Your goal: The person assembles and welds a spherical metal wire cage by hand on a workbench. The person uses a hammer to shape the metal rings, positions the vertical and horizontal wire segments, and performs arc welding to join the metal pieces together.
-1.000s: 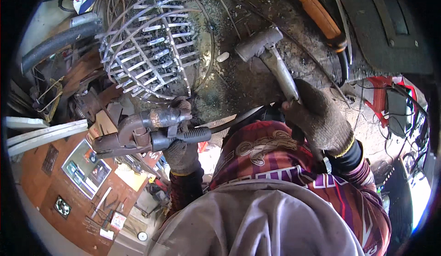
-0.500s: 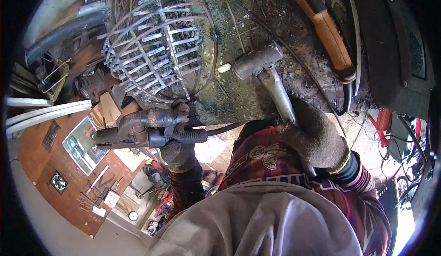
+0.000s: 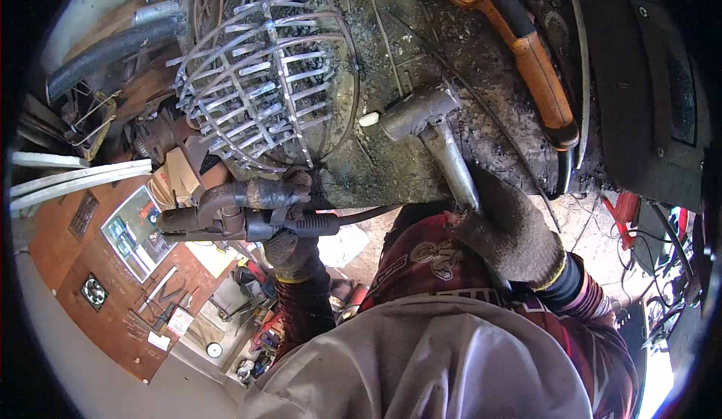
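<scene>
1. Right hand, in a grey knit glove, is clenched round the shaft of a hammer; the steel head lies on the gritty, blackened bench, the shaft running down and right into the fist.
2. Left hand, gloved too, grips a welding holder. It is closed round the black handle, with the clamp end pointing left, level, off the bench edge.
3. A dark cable leaves the holder's handle and runs right toward the person's chest.
4. Just above the left hand sits a wire cage, a domed grid of thin metal bars, resting at the bench's left edge. The holder is beside its lower rim; whether they touch, I cannot tell.
5. A small white lump lies on the bench just left of the hammer head.
6. An orange-handled power tool lies on the bench upper right, well apart from both hands.
7. A grey hose runs along the upper left, beyond the cage.
</scene>
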`<state>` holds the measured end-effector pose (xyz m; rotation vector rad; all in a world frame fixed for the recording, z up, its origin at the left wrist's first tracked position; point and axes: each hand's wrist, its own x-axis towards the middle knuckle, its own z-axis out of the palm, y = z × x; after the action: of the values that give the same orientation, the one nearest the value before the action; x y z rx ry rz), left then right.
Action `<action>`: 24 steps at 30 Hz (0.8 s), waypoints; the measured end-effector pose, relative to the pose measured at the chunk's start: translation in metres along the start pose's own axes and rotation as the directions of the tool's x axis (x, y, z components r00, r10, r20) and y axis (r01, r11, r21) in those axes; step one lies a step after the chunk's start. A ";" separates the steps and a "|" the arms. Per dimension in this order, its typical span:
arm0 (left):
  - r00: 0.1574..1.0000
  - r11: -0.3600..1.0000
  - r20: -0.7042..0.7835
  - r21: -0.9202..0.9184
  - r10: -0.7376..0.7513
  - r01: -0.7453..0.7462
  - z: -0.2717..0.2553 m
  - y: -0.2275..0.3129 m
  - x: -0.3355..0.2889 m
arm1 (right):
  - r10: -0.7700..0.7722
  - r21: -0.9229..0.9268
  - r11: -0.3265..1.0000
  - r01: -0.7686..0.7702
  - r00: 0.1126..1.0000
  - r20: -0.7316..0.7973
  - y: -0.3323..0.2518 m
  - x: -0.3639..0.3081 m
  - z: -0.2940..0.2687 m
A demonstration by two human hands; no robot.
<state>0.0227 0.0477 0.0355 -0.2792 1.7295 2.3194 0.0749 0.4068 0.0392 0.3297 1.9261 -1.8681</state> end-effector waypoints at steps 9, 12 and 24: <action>0.997 0.999 -0.079 -0.030 -0.018 0.015 0.006 0.001 -0.004 | 0.107 0.070 0.991 -0.111 0.992 0.063 -0.001 -0.002 -0.003; 0.999 1.000 -0.044 -0.015 0.015 -0.015 0.011 0.001 -0.002 | 0.130 0.034 0.990 -0.134 0.987 0.098 -0.004 0.001 -0.006; 1.000 0.993 -0.024 -0.121 0.006 -0.009 0.006 -0.004 -0.006 | 0.155 0.064 0.984 -0.163 0.980 0.122 0.001 -0.001 -0.005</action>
<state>0.0291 0.0538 0.0352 -0.3233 1.6052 2.4409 0.0752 0.4123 0.0384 0.3775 1.7049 -1.8155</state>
